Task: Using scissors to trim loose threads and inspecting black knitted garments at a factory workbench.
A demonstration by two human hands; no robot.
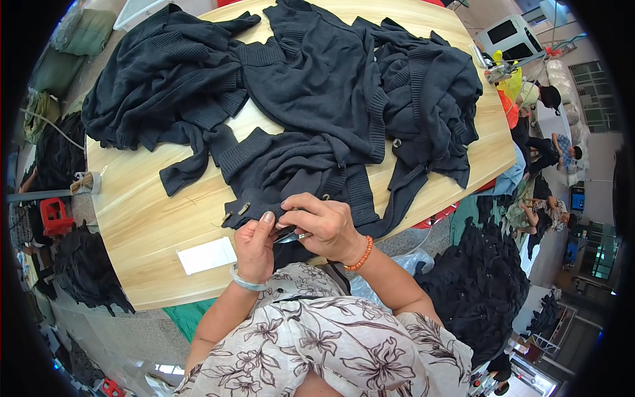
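A heap of dark knitted garments covers the far half of a light wooden table. One dark cardigan with small toggle buttons hangs over the near edge. My left hand pinches its hem. My right hand holds a small metal cutting tool against the fabric, right beside my left thumb. A pale bangle is on my left wrist, an orange bead bracelet on my right.
A white paper slip lies on the table near my left hand. Piles of dark garments sit on the floor to the right and left. People sit on the floor at the far right. A red stool stands at left.
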